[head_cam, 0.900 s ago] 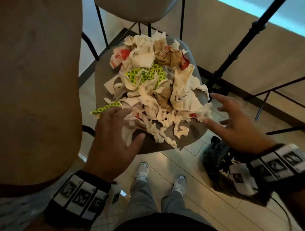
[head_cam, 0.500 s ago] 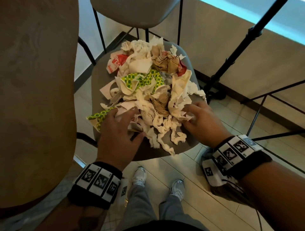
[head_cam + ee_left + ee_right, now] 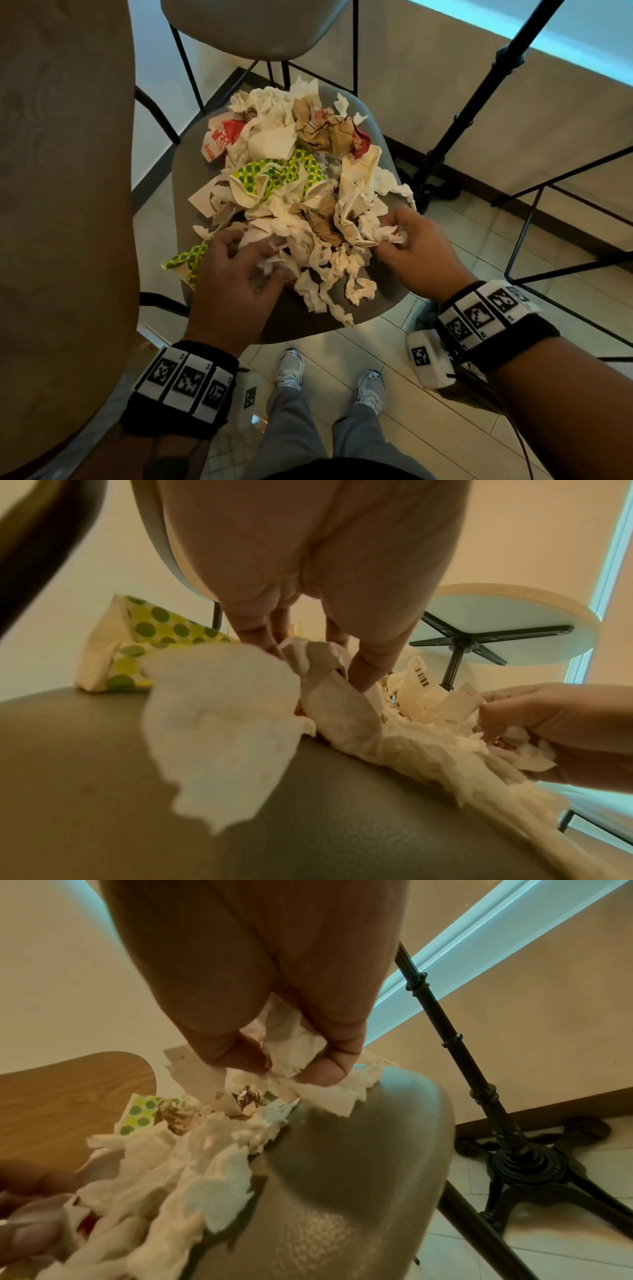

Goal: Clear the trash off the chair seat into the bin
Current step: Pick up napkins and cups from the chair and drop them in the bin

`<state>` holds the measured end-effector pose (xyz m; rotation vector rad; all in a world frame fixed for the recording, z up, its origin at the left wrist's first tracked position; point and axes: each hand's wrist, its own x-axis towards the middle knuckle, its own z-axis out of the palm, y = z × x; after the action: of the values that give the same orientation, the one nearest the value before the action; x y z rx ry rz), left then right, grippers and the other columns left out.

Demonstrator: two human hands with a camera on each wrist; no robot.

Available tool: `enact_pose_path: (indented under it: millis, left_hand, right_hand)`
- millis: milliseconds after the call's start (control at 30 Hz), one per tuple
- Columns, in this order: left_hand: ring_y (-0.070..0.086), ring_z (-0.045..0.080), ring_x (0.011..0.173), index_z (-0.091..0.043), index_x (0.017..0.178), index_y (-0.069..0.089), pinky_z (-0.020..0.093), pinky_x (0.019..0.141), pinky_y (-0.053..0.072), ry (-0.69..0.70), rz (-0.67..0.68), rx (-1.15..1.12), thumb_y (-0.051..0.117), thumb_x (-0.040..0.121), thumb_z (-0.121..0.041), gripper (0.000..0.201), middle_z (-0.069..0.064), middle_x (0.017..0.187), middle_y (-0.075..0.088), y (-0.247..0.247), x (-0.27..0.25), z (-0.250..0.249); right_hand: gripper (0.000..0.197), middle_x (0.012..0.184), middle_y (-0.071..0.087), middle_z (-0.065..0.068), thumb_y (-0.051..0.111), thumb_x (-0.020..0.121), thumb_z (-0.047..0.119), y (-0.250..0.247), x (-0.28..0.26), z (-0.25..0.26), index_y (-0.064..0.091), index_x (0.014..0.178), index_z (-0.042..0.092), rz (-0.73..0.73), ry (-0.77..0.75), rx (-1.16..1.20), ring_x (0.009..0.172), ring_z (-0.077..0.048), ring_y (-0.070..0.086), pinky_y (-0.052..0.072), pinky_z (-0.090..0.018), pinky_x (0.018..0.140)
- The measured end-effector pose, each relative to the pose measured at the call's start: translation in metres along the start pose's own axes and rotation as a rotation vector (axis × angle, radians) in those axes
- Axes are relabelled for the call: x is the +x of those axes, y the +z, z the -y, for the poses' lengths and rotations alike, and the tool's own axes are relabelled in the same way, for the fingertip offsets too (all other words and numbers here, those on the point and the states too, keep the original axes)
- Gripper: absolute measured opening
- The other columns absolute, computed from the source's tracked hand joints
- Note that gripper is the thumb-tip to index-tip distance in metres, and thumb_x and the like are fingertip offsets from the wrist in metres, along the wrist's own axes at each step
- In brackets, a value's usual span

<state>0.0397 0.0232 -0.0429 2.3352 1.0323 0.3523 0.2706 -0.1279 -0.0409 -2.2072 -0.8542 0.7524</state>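
Both hands are down in the trash pile (image 3: 291, 192) on the grey chair seat (image 3: 380, 294), set apart at its near edge. On the near left side, the left hand (image 3: 236, 284) has its fingers (image 3: 368, 669) curled into crumpled white napkins (image 3: 222, 715) and a greyish paper wrapper (image 3: 335, 704), gripping them against the seat. At the right edge of the heap, the right hand (image 3: 414, 250) is clamped on a wad of white tissue (image 3: 294, 1047), pinched between thumb and fingertips just above the seat's rim.

All the trash lies on the seat: torn white napkins along the near side, a green-dotted wrapper (image 3: 277, 174) near the middle with another dotted strip (image 3: 186, 257) by the left hand, brown crumpled paper (image 3: 329, 132) toward the far side, and a red-and-white printed wrapper (image 3: 221, 137) at the far left. A receipt with a barcode (image 3: 421, 674) sticks up in the heap.

Beside the right wrist, low on the floor, sits something dark that may be the bin, but it is mostly hidden. A black pedestal base (image 3: 524, 1161) stands on the tiled floor (image 3: 411, 421) to the right of the chair, and a second chair (image 3: 250, 27) stands beyond the pile.
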Motion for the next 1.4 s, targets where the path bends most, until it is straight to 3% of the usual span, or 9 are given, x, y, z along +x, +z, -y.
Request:
enact_pose_path:
  millis: [133,300,433,567,667,733,1000,1233,1400]
  left_hand:
    - [0.049,0.033,0.129,-0.024,0.122,0.071,0.047,0.101,0.051,-0.046,0.040,0.003,0.074,0.088,-0.032,0.035,0.015,0.137,0.051,-0.002,0.001,0.000]
    - [0.056,0.034,0.111,-0.020,0.111,0.068,0.049,0.088,0.055,-0.061,-0.008,-0.021,0.073,0.087,-0.029,0.026,0.013,0.118,0.053,-0.006,-0.003,0.006]
    - [0.053,0.030,0.101,-0.025,0.105,0.059,0.043,0.081,0.053,-0.084,-0.070,-0.064,0.062,0.084,-0.049,0.032,0.008,0.111,0.047,-0.012,-0.005,0.005]
    - [0.050,0.025,0.095,-0.019,0.105,0.057,0.041,0.074,0.053,-0.133,-0.144,-0.123,0.065,0.087,-0.040,0.029,0.004,0.110,0.042,-0.017,-0.005,0.002]
    - [0.050,0.022,0.097,-0.016,0.106,0.057,0.028,0.072,0.048,-0.131,-0.208,-0.180,0.053,0.081,-0.051,0.042,0.005,0.112,0.043,-0.021,-0.007,0.001]
    - [0.047,0.019,0.099,-0.016,0.107,0.056,0.018,0.071,0.042,-0.134,-0.214,-0.185,0.050,0.081,-0.053,0.046,0.011,0.115,0.046,-0.022,-0.009,-0.001]
    - [0.041,0.003,0.094,-0.011,0.108,0.058,0.001,0.071,0.039,-0.044,-0.290,-0.215,0.057,0.088,-0.038,0.033,0.022,0.116,0.050,-0.036,-0.021,-0.012]
    - [0.043,0.013,0.096,0.000,0.102,0.059,0.003,0.077,0.034,0.106,-0.359,-0.188,0.062,0.091,-0.016,0.020,0.029,0.105,0.053,-0.050,-0.015,-0.027]
    - [0.050,0.021,0.094,-0.003,0.103,0.059,0.003,0.075,0.035,0.108,-0.277,-0.225,0.061,0.093,-0.024,0.023,0.028,0.105,0.056,-0.047,-0.013,-0.030]
  right_hand:
    - [0.015,0.092,0.065,-0.002,0.067,0.088,0.018,0.002,-0.002,0.003,0.059,0.100,0.023,0.036,-0.016,0.008,0.075,-0.028,0.066,0.056,-0.037,0.064]
    - [0.017,0.095,0.065,-0.001,0.067,0.087,0.019,0.002,-0.003,0.006,0.059,0.101,0.023,0.041,-0.019,-0.013,0.077,-0.029,0.066,0.056,-0.039,0.067]
    - [0.015,0.089,0.064,0.000,0.067,0.088,0.019,0.000,-0.003,0.008,0.059,0.099,0.024,0.033,-0.015,-0.027,0.075,-0.023,0.065,0.049,-0.026,0.059]
    - [0.013,0.085,0.065,0.002,0.067,0.090,0.019,-0.001,-0.006,0.010,0.057,0.095,0.026,0.024,-0.019,-0.023,0.067,-0.011,0.060,0.043,-0.018,0.055]
    - [0.017,0.083,0.064,0.005,0.067,0.091,0.020,-0.004,-0.010,0.010,0.055,0.090,0.032,0.019,-0.019,-0.015,0.066,-0.007,0.059,0.040,-0.012,0.053]
    - [0.018,0.082,0.063,0.006,0.067,0.091,0.021,-0.006,-0.012,0.010,0.055,0.088,0.033,0.007,-0.014,-0.007,0.067,-0.007,0.059,0.041,-0.016,0.056]
    - [0.010,0.083,0.067,-0.002,0.068,0.090,0.022,-0.016,-0.025,0.008,0.061,0.096,0.024,-0.053,0.022,0.038,0.067,-0.014,0.061,0.050,-0.027,0.059]
    - [0.011,0.084,0.066,0.002,0.068,0.090,0.022,-0.022,-0.034,0.008,0.062,0.099,0.024,-0.120,0.038,0.099,0.067,-0.011,0.062,0.050,-0.021,0.057]
    - [0.011,0.085,0.068,0.001,0.069,0.090,0.023,-0.021,-0.041,0.002,0.063,0.099,0.026,-0.117,0.109,0.125,0.062,-0.007,0.060,0.047,-0.013,0.050]
